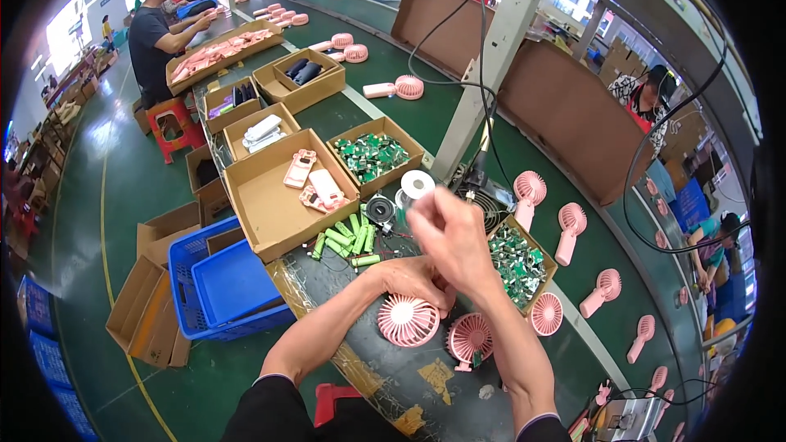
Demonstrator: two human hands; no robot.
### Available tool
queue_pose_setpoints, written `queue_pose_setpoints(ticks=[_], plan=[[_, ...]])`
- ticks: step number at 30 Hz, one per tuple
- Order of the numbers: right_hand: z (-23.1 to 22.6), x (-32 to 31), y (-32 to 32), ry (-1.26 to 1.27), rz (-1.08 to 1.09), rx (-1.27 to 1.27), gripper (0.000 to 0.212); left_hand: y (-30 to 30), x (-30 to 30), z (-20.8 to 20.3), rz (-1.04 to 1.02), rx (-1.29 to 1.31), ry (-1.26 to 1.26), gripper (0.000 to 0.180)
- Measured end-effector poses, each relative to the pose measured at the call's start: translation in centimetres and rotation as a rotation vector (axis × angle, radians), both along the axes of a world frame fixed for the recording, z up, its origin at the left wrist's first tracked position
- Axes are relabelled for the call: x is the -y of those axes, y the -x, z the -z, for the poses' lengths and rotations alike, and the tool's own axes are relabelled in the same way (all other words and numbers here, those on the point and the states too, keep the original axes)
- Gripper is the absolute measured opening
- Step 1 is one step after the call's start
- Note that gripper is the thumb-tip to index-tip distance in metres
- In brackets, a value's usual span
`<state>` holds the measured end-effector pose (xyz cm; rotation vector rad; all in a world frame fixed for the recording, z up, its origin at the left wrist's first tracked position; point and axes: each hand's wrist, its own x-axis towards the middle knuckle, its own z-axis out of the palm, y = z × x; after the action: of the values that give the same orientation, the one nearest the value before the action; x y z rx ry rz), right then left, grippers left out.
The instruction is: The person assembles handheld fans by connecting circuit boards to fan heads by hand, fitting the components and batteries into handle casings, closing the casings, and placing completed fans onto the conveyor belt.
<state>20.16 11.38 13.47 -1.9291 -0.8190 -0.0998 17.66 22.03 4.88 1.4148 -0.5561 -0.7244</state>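
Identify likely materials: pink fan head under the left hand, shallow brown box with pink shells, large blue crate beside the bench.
Pink fan head: probably moulded plastic, satin; thin, evenly coloured ribs.
Brown box: looks like cardboard, matte; plain brown, folded-looking walls.
Blue crate: likely plastic, low sheen; uniform colour, perforated walls. Exact polymers can't be told.

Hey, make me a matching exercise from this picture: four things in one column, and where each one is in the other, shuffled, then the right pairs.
Things:
1. green cylindrical battery cells
2. red plastic stool
3. small green circuit boards
4. bare left hand

Places:
A. heaped in brown cardboard boxes
B. right by a round pink ribbed fan head
C. loose on the dark grey worktop
D. on the green floor near a person in a dark shirt

Right pairs: 1-C, 2-D, 3-A, 4-B.
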Motion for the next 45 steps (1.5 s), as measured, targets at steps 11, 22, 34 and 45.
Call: queue_pose_setpoints(ticks=[11,22,34,45], plan=[[1.2,9.4,1.8,0.0,0.393,0.276,0.009,-0.6,-1.4,-1.0,0.055,0.056,-0.091,0.015],[6.0,15.9,-0.2,0.452,0.42,0.119,0.013,-1.3,-2.7,0.6,-0.02,-0.003,0.053,0.012],[8.5,16.9,-2.0,0.488,0.367,0.178,0.01,-1.7,-2.8,0.7,-0.166,0.049,-0.016,0.013],[6.5,18.2,2.3,-0.552,0.251,-0.851,0.009,-0.8,0.0,0.7,-0.075,-0.066,0.112,0.013]])
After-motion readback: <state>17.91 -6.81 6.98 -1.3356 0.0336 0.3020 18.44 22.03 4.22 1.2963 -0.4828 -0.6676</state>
